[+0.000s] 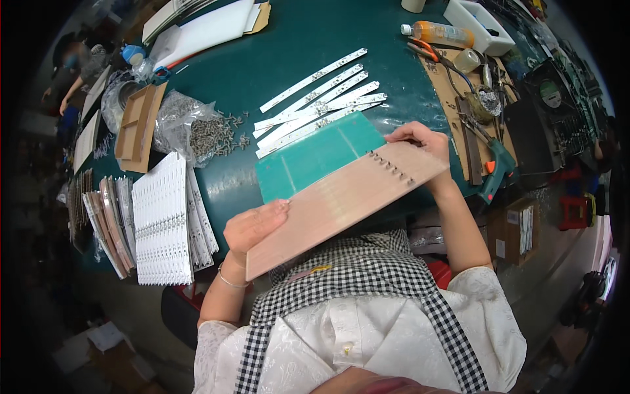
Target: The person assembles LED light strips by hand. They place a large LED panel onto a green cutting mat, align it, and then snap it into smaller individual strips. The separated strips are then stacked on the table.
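Spanning the view: dark green tabletop (230, 184), glossy, edges curving toward the rim.
Surrounding room: dim floor; second person (73, 90) at far upper left; carton (500, 230) beyond the lower right table edge.
Tan board (341, 203): held tilted at the near table edge, above the checked apron (341, 276); overlaps the green plate (312, 154). Contact between the two is hard to judge.
Left hand (257, 226): fingers together, holding the board's left end.
Right hand (423, 141): fingers curled, holding its upper right corner.
Far limit: white strips (314, 80), fanned.
Left limit: white panels (161, 223), stacked.
Right limit: cardboard sheet (443, 85) bearing tools.
Open room: green surface between strips and cardboard.
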The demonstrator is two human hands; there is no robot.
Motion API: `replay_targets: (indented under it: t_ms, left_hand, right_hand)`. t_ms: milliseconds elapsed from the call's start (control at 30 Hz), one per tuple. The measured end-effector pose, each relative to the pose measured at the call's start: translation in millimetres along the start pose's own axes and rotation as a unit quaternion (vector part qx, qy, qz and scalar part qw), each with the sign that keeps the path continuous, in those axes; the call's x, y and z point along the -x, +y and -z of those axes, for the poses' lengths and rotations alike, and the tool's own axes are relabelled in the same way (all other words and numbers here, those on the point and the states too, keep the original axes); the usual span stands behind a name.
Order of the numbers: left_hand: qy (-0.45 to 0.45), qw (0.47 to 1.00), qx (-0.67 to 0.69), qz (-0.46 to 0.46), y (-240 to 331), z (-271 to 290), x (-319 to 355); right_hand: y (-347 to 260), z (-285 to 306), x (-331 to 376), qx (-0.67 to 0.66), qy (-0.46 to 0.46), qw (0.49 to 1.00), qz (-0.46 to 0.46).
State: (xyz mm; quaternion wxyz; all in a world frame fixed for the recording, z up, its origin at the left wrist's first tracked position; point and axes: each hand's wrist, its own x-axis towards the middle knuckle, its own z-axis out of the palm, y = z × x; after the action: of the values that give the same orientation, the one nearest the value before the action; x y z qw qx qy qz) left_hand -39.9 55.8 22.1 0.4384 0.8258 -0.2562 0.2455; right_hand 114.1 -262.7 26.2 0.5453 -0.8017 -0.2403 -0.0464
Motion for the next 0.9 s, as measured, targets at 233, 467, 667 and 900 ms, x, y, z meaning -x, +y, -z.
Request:
replay_targets:
  t_ms: [233,467,667,900]
  left_hand:
    - [0.010,0.998,-0.044,-0.041,6.0,5.5,-5.9]
    - [0.358,0.900,0.203,0.141,-6.9,39.9,16.9]
    - [0.386,0.807,0.303,0.330,0.9,33.6,9.8]
    - [0.266,0.786,0.318,0.458,12.3,1.2,10.0]
  right_hand:
    - [20.3,0.7,9.9,-0.075,-0.002,0.988,-0.132]
    - [36.8,0.6,-41.8,-0.114,0.034,0.977,-0.178]
    - [61.3,-17.3,-91.5,0.129,0.025,0.990,-0.044]
    - [1.5,10.4,-49.2,-0.379,-0.083,0.905,-0.175]
